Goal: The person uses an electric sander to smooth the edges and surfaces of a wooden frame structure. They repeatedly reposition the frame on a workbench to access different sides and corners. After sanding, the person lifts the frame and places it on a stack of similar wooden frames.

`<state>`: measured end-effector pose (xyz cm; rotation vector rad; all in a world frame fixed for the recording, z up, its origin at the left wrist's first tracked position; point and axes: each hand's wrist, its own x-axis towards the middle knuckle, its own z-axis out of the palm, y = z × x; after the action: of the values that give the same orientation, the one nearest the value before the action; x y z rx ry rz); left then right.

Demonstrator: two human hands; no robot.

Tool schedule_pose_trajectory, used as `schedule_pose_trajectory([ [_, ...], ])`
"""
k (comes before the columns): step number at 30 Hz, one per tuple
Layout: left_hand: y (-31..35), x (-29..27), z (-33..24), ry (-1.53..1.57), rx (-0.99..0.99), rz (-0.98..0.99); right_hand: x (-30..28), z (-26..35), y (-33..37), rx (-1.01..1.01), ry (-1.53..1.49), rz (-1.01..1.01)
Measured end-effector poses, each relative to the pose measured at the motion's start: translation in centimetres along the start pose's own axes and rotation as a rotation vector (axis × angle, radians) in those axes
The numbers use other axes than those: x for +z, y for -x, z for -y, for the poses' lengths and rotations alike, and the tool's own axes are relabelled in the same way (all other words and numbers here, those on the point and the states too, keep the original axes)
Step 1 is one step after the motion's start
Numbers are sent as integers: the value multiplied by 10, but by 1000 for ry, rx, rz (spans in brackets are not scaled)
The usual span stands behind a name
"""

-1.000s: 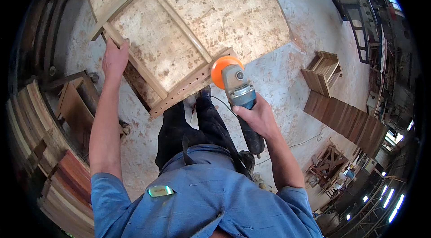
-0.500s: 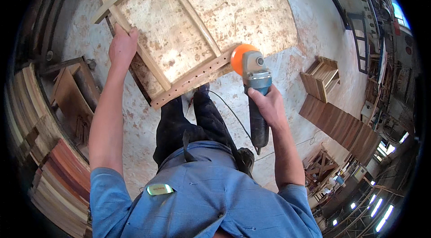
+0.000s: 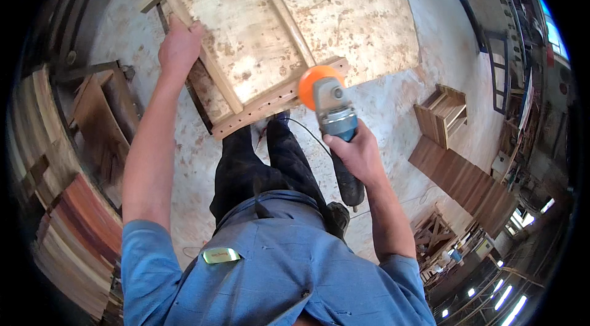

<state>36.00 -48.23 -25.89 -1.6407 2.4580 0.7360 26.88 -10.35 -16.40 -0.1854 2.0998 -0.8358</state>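
A wooden frame (image 3: 279, 11) of pale rails lies on a stained plywood board (image 3: 362, 12). Its near rail (image 3: 270, 102) has a row of dark holes along it. My left hand (image 3: 180, 46) is closed round the frame's left side rail, close to the far left corner. In my right hand (image 3: 356, 152) is a blue and black angle grinder (image 3: 340, 123), gripped by its body. The grinder's orange disc (image 3: 314, 85) is over the near rail, right of its middle, and hides part of it; contact cannot be made out. A black cord (image 3: 307, 131) runs behind the grinder.
At the right a small slatted wooden stand (image 3: 441, 115) sits beside a striped wood panel (image 3: 464, 181). Stacked boards (image 3: 83, 227) and a brown cabinet-like piece (image 3: 101, 117) line the left. Dark metal frames (image 3: 496, 71) stand at the far right.
My right hand has brought the grinder left along the near rail, uncovering the rail's right end. The whole view has shifted slightly. My left hand keeps its hold on the side rail.
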Motion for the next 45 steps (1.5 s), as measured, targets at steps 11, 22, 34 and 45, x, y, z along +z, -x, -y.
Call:
schedule_pose_trajectory([
  [11,1,-3,-3,-25,-31,48,35,20,20,-108,208,222],
  [22,4,-3,-1,39,27,15,53,34,23,-94,332,346],
  [34,28,3,32,289,106,118,20,109,-38,-78,19,35],
  [45,92,1,39,314,102,454,125,244,-141,-257,213,181],
])
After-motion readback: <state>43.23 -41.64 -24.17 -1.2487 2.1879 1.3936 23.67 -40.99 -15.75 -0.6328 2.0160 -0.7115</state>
